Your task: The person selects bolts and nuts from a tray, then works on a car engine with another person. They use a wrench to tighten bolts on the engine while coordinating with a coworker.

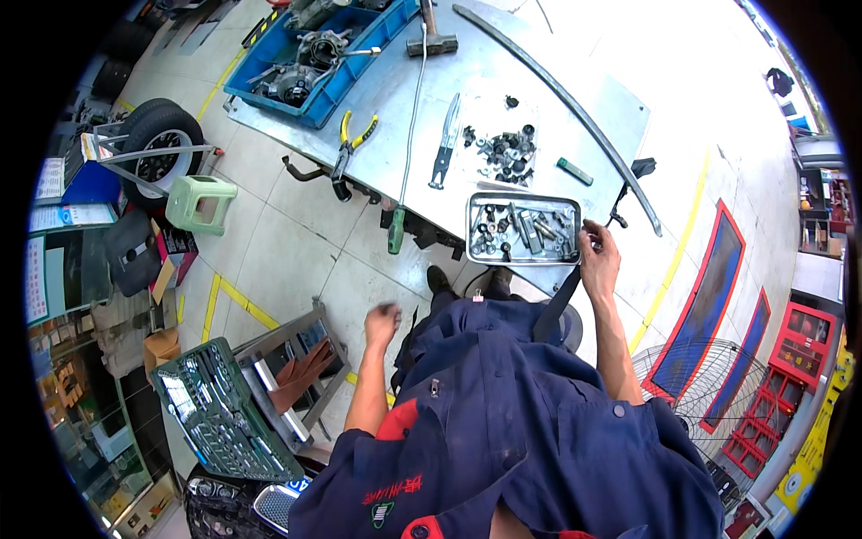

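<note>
Steel table (395, 99) ahead, and at its near edge sits the metal tray (539, 260). My right hand (600, 252) is at its right rim, fingers bent, grip unclear; my left hand (383, 322) hangs off the table, curled, contents hidden. Partway, I'd judge: hardware (530, 232) trayed, small fittings (514, 145) still outside.

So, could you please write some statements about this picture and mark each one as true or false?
1. The right hand is at the right end of the metal tray. True.
2. The left hand is inside the blue crate. False: it is apart from the table.
3. The pliers have yellow on their handles. True.
4. The hammer lies in the tray. False: it lies on the table.
</note>
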Motion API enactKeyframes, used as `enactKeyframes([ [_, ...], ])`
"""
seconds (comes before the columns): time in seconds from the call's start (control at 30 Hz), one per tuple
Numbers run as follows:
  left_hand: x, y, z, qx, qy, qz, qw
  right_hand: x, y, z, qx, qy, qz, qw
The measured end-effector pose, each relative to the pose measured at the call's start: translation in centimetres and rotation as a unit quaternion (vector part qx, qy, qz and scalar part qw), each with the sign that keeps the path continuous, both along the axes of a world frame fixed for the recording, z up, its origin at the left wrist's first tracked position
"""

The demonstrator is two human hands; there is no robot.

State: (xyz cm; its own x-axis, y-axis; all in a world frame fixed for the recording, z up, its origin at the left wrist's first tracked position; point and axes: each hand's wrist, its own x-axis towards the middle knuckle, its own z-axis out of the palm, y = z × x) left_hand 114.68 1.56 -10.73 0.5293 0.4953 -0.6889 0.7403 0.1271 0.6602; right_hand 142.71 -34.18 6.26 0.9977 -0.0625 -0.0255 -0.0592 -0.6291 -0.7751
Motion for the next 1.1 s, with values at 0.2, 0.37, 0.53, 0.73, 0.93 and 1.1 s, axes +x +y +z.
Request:
enactKeyframes([
  [0.2,-16.1,2.0,-3.5,-0.114,0.255,0.139,0.95,-0.8,1.4,0.9,0.028,-0.025,-0.009,0.999],
  [0.37,-20.7,2.2,-2.7,-0.103,0.202,0.208,0.951,-0.4,3.1,0.5,0.067,-0.051,0.0,0.996],
  [0.53,-17.2,0.2,-0.4,-0.091,0.067,0.279,0.954,2.3,5.3,1.7,0.093,-0.089,0.029,0.991],
  [0.73,-18.6,-5.9,3.1,-0.076,0.018,0.266,0.961,5.5,6.5,3.0,0.122,-0.09,0.055,0.987],
  [0.93,-25.8,-13.8,8.1,-0.065,0.131,0.22,0.964,5.2,5.6,-0.3,0.181,-0.077,0.045,0.979],
  [1.1,-38.8,-19.4,0.3,-0.1,0.126,0.312,0.936,4.2,5.7,-1.1,0.241,-0.098,0.005,0.966],
])
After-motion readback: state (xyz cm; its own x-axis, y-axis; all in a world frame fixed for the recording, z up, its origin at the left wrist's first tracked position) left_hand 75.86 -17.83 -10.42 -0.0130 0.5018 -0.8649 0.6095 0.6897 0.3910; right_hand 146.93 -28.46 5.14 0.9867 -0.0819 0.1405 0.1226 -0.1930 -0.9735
